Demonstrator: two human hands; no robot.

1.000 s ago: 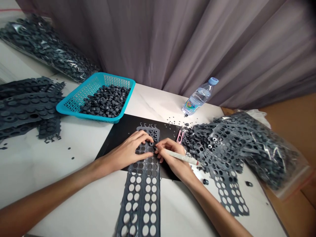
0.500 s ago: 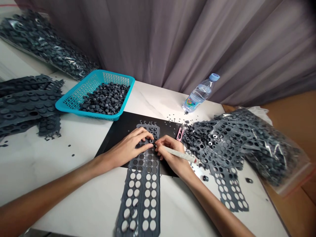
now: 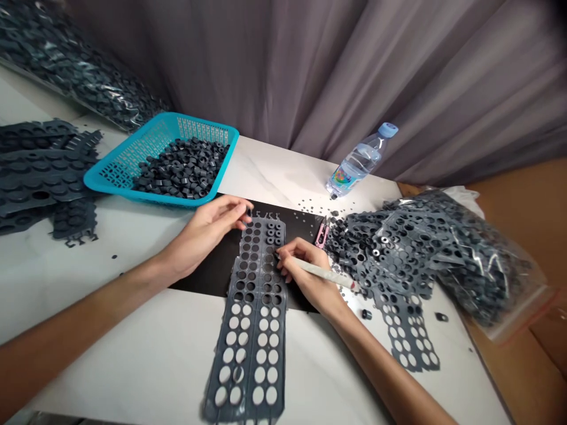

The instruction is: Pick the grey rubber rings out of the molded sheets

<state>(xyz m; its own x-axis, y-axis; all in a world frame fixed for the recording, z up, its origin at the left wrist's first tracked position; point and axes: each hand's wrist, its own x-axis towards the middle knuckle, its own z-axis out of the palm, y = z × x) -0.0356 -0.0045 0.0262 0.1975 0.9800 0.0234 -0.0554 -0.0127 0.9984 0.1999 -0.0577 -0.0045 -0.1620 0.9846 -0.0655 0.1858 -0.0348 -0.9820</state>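
Note:
A long dark grey rubber sheet (image 3: 256,330) with rows of round holes lies lengthwise before me. Several small ring-shaped rubber pieces (image 3: 273,233) are still set in its far right end. My left hand (image 3: 221,218) is raised just left of the sheet's far end, pinching a small black rubber piece (image 3: 248,211) between thumb and fingers. In my right hand (image 3: 305,268) is a pale pen-like tool (image 3: 321,273), its tip over the sheet's right edge. A black mat (image 3: 204,274) lies beneath the sheet's far half.
A blue basket (image 3: 93,177) of loose rubber pieces stands back left, beside stacked sheets (image 3: 31,183) and a filled bag (image 3: 84,77). Right are pink thread snips (image 3: 323,234), a water bottle (image 3: 361,159), heaped punched sheets (image 3: 398,254) and another bag (image 3: 496,277).
My left hand has lifted off the sheet and moved left and away from me with a small rubber piece. My right hand stays near the sheet's right edge with the tool.

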